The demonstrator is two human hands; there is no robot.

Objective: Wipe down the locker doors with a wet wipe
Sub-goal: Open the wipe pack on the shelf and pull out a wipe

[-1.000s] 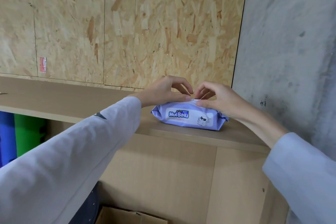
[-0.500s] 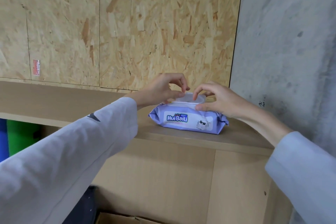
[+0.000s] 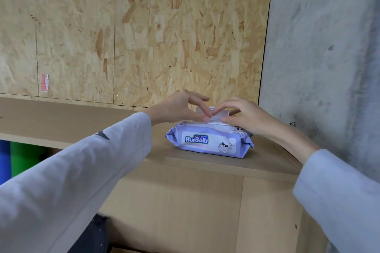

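Two hands on the wet wipe pack (image 3: 209, 141), lying flat on the wooden locker top (image 3: 82, 125). Flip lid (image 3: 213, 111) up. Left hand (image 3: 181, 109) and right hand (image 3: 244, 118) both pinch at the opening. Step: extracting a wipe. Next: pull one sheet while pinning the soft, crinkly purple pack.

one head-worn view looks forward and slightly down, close over the cabinet top (image 3: 61, 125).
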